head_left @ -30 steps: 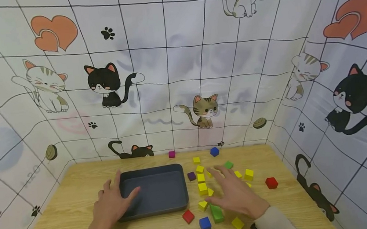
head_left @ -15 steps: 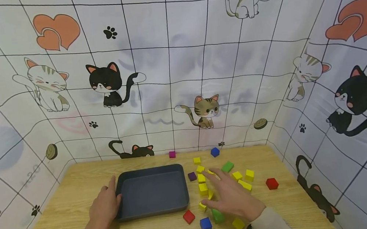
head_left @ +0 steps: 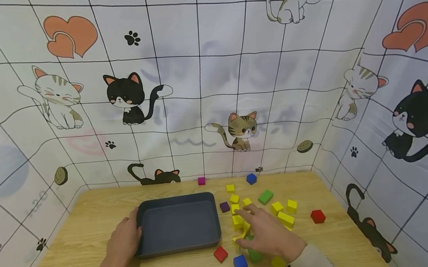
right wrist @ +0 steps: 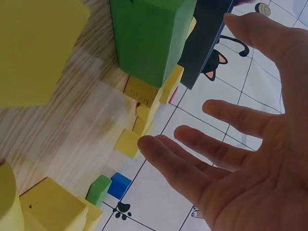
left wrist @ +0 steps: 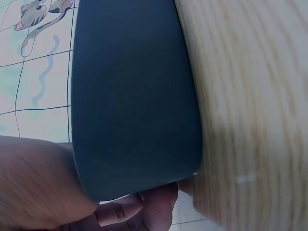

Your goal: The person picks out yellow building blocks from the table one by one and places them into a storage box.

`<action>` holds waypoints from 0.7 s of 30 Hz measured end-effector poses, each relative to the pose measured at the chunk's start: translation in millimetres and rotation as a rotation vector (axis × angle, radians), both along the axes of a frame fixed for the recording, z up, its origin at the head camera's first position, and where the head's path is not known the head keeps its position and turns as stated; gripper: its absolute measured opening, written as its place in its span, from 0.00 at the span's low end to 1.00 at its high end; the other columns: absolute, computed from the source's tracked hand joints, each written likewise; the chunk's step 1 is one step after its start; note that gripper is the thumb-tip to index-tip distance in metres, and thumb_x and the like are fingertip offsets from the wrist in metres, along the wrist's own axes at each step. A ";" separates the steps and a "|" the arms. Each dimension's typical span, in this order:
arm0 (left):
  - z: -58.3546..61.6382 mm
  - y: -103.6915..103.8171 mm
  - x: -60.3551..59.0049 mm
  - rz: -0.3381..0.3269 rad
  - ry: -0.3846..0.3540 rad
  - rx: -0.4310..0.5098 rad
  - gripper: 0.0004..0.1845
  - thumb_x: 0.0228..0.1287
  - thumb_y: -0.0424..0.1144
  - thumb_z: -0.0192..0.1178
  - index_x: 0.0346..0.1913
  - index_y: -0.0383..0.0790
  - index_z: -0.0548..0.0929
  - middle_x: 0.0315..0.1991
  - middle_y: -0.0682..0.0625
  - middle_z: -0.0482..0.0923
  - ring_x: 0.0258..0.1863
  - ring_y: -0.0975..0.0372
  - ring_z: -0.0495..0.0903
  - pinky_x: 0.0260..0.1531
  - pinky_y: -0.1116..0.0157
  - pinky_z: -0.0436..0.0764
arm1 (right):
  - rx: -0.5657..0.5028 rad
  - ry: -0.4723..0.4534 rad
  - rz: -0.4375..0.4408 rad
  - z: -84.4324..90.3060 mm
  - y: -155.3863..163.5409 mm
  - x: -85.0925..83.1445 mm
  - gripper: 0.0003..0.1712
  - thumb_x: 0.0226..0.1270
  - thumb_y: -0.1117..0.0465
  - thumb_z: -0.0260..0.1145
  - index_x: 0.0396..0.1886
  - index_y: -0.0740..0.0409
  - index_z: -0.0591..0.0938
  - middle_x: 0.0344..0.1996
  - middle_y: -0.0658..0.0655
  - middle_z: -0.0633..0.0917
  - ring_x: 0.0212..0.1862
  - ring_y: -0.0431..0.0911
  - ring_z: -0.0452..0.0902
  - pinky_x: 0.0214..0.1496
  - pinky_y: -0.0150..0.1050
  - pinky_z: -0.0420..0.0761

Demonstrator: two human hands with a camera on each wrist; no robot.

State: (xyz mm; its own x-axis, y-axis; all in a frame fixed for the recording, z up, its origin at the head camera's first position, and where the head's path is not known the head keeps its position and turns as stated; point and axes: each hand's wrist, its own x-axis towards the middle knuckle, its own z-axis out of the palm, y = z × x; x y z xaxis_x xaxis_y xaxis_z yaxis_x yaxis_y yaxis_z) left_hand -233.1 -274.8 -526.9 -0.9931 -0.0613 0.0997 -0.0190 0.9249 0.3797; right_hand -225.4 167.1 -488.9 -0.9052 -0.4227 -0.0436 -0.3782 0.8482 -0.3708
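Note:
A shallow dark grey baking tray point(head_left: 180, 222) lies on the wooden table. My left hand point(head_left: 121, 245) grips its left end, thumb at the rim and fingers along the outer side; in the left wrist view, the tray's front wall point(left wrist: 134, 106) hides part of those fingers. Over the scattered toy blocks, right of the tray, hovers my right hand point(head_left: 271, 233), fingers spread and holding nothing. Below it sits a green block point(head_left: 255, 255), which stands large in the right wrist view. Several yellow blocks point(head_left: 237, 222) lie just beyond its fingertips, partly covered by the hand.
Near the front are a red block point(head_left: 220, 254) and a blue block point(head_left: 240, 264). A purple block point(head_left: 224, 207) lies close to the tray's right side. Another red block point(head_left: 318, 216) is far right. A cat-print curtain point(head_left: 181, 111) rises behind the table point(head_left: 104, 200).
My left hand, earlier reaching over the tray's left rim with thumb spread, has drawn left and taken hold of that end. My right hand has shifted slightly left and toward me.

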 end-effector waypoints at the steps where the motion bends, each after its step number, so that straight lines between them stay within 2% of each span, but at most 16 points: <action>1: -0.2 0.1 0.0 0.000 0.001 0.001 0.38 0.80 0.29 0.69 0.87 0.26 0.68 0.55 0.24 0.87 0.40 0.39 0.92 0.37 0.40 0.89 | 0.001 -0.004 0.003 -0.9 -0.3 -0.1 0.50 0.68 0.34 0.85 0.84 0.46 0.81 0.80 0.63 0.81 0.72 0.62 0.85 0.72 0.69 0.87; 12: -3.8 -1.1 -0.2 -0.014 0.017 -0.004 0.38 0.79 0.29 0.68 0.87 0.25 0.67 0.58 0.22 0.86 0.45 0.33 0.92 0.40 0.37 0.90 | -0.001 -0.071 0.022 -8.0 -3.7 -1.5 0.51 0.67 0.38 0.88 0.85 0.46 0.81 0.75 0.66 0.82 0.60 0.53 0.88 0.65 0.59 0.92; 21: -6.2 -1.4 0.4 -0.019 0.038 0.008 0.37 0.79 0.28 0.67 0.86 0.25 0.68 0.56 0.22 0.87 0.45 0.33 0.92 0.41 0.36 0.90 | 0.010 -0.091 0.019 -14.7 -6.1 -1.1 0.44 0.71 0.43 0.87 0.83 0.48 0.83 0.65 0.62 0.86 0.50 0.44 0.82 0.55 0.47 0.92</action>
